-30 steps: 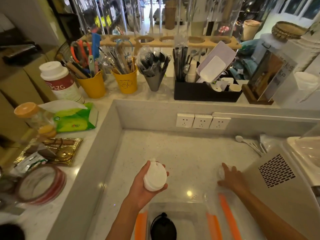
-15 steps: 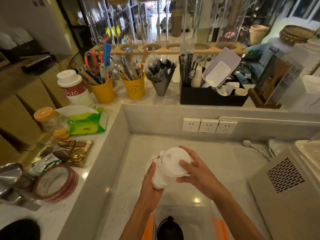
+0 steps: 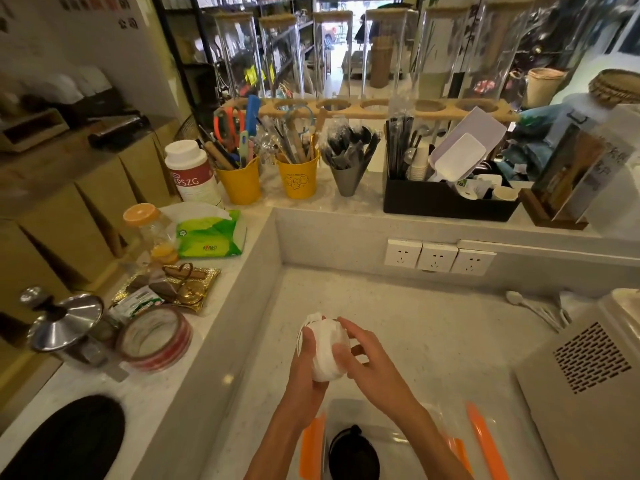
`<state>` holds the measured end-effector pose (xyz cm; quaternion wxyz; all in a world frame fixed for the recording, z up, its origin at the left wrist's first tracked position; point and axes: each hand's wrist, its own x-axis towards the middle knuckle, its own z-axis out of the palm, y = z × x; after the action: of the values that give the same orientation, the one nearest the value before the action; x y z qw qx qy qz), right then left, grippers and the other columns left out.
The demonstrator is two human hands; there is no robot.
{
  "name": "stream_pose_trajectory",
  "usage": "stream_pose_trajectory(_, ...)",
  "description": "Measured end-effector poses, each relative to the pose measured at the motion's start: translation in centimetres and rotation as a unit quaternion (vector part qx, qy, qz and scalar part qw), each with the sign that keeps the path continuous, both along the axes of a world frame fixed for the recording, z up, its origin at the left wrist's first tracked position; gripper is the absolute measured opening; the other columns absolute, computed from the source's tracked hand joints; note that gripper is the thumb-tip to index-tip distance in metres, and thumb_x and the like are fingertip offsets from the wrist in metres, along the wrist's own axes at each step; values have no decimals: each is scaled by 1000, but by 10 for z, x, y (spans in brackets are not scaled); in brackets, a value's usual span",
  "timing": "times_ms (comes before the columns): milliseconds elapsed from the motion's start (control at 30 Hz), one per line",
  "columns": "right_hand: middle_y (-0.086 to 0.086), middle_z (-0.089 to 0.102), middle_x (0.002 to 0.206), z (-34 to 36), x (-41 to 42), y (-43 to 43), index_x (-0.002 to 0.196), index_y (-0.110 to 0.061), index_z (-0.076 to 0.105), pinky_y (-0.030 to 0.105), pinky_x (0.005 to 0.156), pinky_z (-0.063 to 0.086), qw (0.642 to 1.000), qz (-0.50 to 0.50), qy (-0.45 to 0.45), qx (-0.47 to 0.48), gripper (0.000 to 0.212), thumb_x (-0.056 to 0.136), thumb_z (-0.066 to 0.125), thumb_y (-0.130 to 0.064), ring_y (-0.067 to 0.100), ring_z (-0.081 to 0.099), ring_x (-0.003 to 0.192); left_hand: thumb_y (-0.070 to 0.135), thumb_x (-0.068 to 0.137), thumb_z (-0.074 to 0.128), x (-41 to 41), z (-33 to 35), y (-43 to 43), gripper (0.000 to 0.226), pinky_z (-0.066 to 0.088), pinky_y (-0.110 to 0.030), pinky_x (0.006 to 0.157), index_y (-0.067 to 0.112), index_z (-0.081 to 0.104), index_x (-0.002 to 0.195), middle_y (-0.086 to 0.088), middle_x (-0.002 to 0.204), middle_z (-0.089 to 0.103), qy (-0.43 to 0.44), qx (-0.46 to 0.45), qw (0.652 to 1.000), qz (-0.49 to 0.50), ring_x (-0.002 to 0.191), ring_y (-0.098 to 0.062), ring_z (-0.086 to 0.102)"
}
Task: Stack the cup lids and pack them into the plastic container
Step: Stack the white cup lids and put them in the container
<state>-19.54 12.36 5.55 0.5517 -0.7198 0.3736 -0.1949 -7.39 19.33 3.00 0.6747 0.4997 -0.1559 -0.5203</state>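
A stack of white cup lids [image 3: 325,351] is held above the lower counter, near the centre of the view. My left hand [image 3: 304,368] grips the stack from below and the left side. My right hand [image 3: 367,358] rests against the stack's right side, fingers spread, thumb on the lids. Below the hands stands the clear plastic container [image 3: 408,441] with orange clips [image 3: 311,445]. A black lid [image 3: 353,455] lies inside it. My forearms hide part of the container.
A beige appliance [image 3: 588,393] with a vent fills the lower right. White spoons [image 3: 533,308] lie by the back wall under three sockets [image 3: 436,256]. On the raised ledge to the left sit a tape roll [image 3: 156,337], a steel pot lid [image 3: 65,320] and a tissue pack [image 3: 207,233].
My right hand fetched a white lid from the counter at the right and brought it onto the stack in my left hand. The camera has tilted up a little.
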Motion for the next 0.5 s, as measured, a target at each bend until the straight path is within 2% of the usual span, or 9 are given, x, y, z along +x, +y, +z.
stream_pose_trajectory(67, -21, 48, 131, 3, -4, 0, 143, -43, 43, 30, 94, 57, 1000, 17, 1, 14, 60, 88, 62, -57, 3, 60, 107, 82, 60, 71, 0, 0, 2, 105, 61, -43, 89, 22, 49, 144, -13, 132, 69, -5, 2, 1000, -1, 123, -36, 65)
stream_pose_trajectory(133, -24, 47, 130, 6, -9, 1, 142, -46, 43, 24, 89, 57, 999, 29, 6, 17, 71, 77, 67, -64, 1, 60, 107, 85, 61, 66, -2, 1, 5, 103, 60, -45, 91, 27, 49, 144, -10, 130, 71, -14, 7, 1000, -7, 123, -34, 66)
stream_pose_trajectory(267, -28, 48, 128, 9, -13, 14, 129, -58, 42, 19, 80, 57, 1000, 16, 15, 2, 68, 68, 69, -70, 2, 62, 104, 91, 63, 57, -13, 4, 14, 88, 53, -54, 103, 36, 64, 131, -11, 131, 70, -9, 6, 1000, -7, 123, -34, 65)
stream_pose_trajectory(367, -26, 50, 128, 9, -16, 25, 129, -57, 42, 19, 79, 57, 1000, 1, 17, 9, 70, 66, 68, -74, 1, 63, 104, 92, 65, 52, -18, 5, 24, 77, 60, -43, 90, 42, 71, 120, -6, 124, 74, -13, 10, 1000, -17, 119, -29, 69)
stream_pose_trajectory(500, -17, 55, 126, 10, -18, 39, 135, -41, 45, 24, 82, 57, 997, -27, 63, 26, 88, 60, 61, -83, 5, 65, 100, 94, 61, 54, -23, 6, 36, 92, 61, -34, 86, 35, 65, 130, -7, 125, 74, -36, 23, 998, -44, 118, -26, 70)
